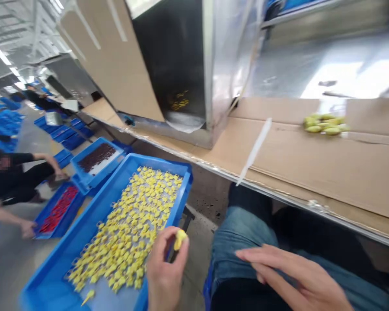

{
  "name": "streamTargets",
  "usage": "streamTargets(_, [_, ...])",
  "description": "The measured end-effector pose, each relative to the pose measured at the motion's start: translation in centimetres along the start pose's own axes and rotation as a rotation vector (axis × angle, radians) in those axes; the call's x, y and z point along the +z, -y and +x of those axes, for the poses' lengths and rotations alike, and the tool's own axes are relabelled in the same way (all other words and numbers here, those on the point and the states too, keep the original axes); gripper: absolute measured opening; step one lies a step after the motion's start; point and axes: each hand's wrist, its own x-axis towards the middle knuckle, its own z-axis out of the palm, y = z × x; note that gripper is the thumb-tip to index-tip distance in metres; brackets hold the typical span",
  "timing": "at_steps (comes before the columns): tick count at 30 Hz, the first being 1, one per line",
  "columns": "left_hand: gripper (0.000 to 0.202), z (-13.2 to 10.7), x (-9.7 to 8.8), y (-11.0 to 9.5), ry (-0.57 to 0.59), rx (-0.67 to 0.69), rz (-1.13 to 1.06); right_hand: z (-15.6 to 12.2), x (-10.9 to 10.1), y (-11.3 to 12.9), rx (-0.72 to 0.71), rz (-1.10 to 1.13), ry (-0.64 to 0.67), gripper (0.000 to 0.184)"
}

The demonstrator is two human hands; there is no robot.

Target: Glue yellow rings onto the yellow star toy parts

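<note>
My left hand (167,265) pinches a small yellow piece (180,239) between thumb and forefinger, beside the right edge of a blue tray (81,229). Rows of small yellow pieces (132,224), some with a ring at one end, lie spread over the tray's bottom. One separate yellow piece (90,294) with a thin stem lies near the tray's front. Above my lap, my right hand (291,272) has its fingers stretched out, and no object shows in them. The exact kind of the yellow pieces is too small to tell.
A cardboard-covered bench (311,164) runs along my front, with a pile of yellow-green pieces (326,124) on it. A metal-framed box (210,77) with a dark opening stands there. At left, a person (6,181) in black reaches to a blue bin of red pieces (60,209). Another tray (97,160) holds dark pieces.
</note>
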Motion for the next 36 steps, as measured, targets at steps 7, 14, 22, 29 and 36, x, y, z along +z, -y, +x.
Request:
streamTargets(7, [0.023, -2.2, 8.0, -9.6, 0.222, 0.105, -0.842, 3.3, -1.9, 0.4, 0.111, 0.427, -0.148, 0.019])
streamTargets(14, [0.024, -2.2, 8.7, -11.2, 0.301, 0.219, -0.736, 1.3, -4.0, -0.9, 0.204, 0.499, -0.224, 0.016])
streamTargets(22, [0.023, -2.4, 9.1, -11.8, 0.303, 0.263, -0.702, 0.6, -4.5, -1.1, 0.148, 0.476, -0.253, 0.015])
streamTargets(29, [0.023, -2.6, 8.9, -12.6, 0.298, 0.268, -0.67, 0.0, -4.5, -1.7, 0.154, 0.511, -0.244, 0.018])
streamTargets(36, [0.028, -3.1, 9.0, -13.0, 0.328, 0.188, -0.717, -0.1, -5.0, -2.0, 0.124, 0.519, -0.228, 0.018])
